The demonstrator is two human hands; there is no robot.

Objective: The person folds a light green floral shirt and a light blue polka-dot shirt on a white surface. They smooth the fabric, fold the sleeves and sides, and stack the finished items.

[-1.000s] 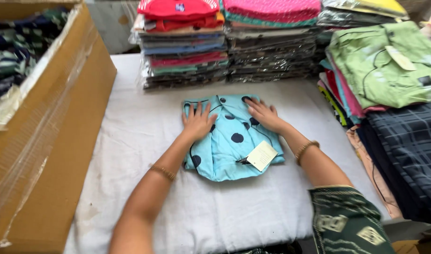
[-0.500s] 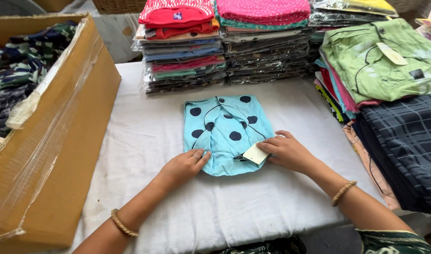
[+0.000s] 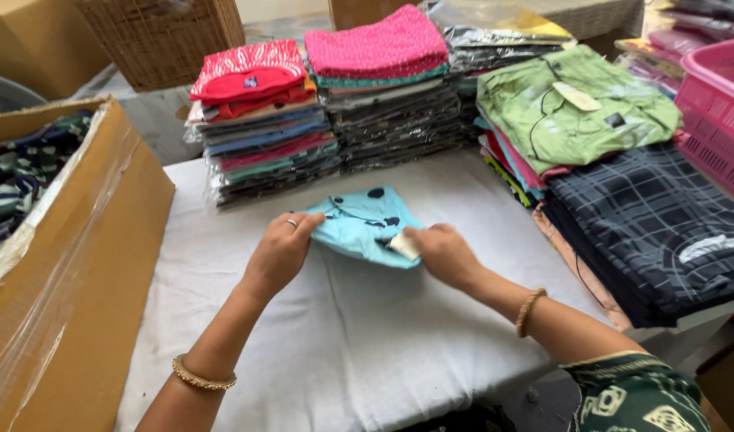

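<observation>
While both hands pinch it from either side, the scene reads like this:

Garment: a folded turquoise top with dark dots [image 3: 365, 228], lifted slightly at its near edge off the white table cover [image 3: 367, 344], about mid-table, just near of the wrapped stacks.
Long axis: it runs left to right, from one hand to the other.
Left hand [image 3: 280, 254]: closed on the garment's left edge, thumb and fingers pinching the fabric; a ring shows on one finger, a gold bangle on the wrist.
Right hand [image 3: 441, 252]: closed on the right near corner, where a pale paper tag [image 3: 402, 246] sits under the fingertips.
Which is nearer: both touch it; the garment lies between them and a little farther from the person than the knuckles.
Surface: cloth-covered table, slightly creased, bare on the near side.
Far side: stacks of plastic-wrapped folded clothes [image 3: 271, 128], red on top at left, pink on top at the centre.
Right: a green shirt [image 3: 575, 108] on a pile, a dark checked pile [image 3: 655, 224] nearer, and a pink plastic basket [image 3: 715, 104] at the edge.
Left: an open cardboard box [image 3: 79, 264] holding dark patterned clothes.
Room: a wicker basket [image 3: 167, 36] stands beyond the table.
</observation>
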